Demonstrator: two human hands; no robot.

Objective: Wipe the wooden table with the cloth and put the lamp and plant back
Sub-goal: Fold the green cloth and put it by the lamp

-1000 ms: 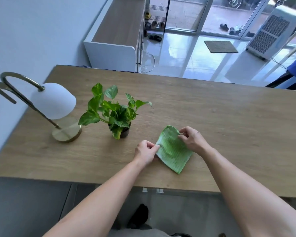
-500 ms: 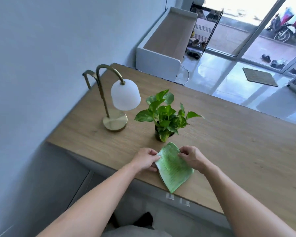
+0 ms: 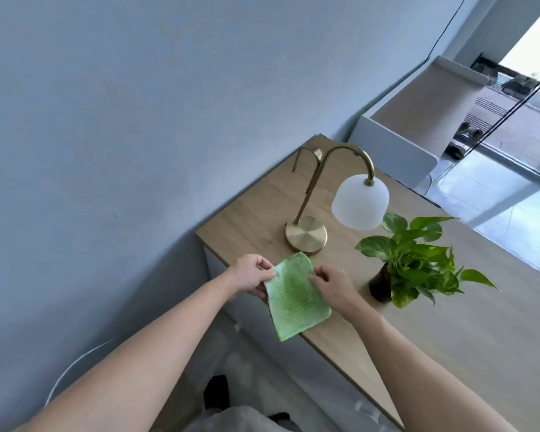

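A folded green cloth (image 3: 295, 297) lies at the near edge of the wooden table (image 3: 468, 332), its lower corner hanging past the edge. My left hand (image 3: 251, 274) pinches the cloth's left edge. My right hand (image 3: 332, 286) grips its right edge, fingers curled on top. Just beyond the cloth stands the lamp (image 3: 356, 204), with a round brass base (image 3: 306, 235), a curved brass arm and a white glass shade. A small leafy plant (image 3: 415, 260) in a dark pot sits to the right of the lamp and of my right hand.
A blue-grey wall (image 3: 138, 135) runs close along the table's left end. A white bench-like cabinet (image 3: 418, 120) stands beyond the table's far corner, before glass doors. Bare tabletop stretches to the right of the plant. A white cable (image 3: 72, 366) curves on the floor at lower left.
The view has swung left toward the wall. Both hands, still holding the cloth, have shifted left along the table's near edge to in front of the lamp base.
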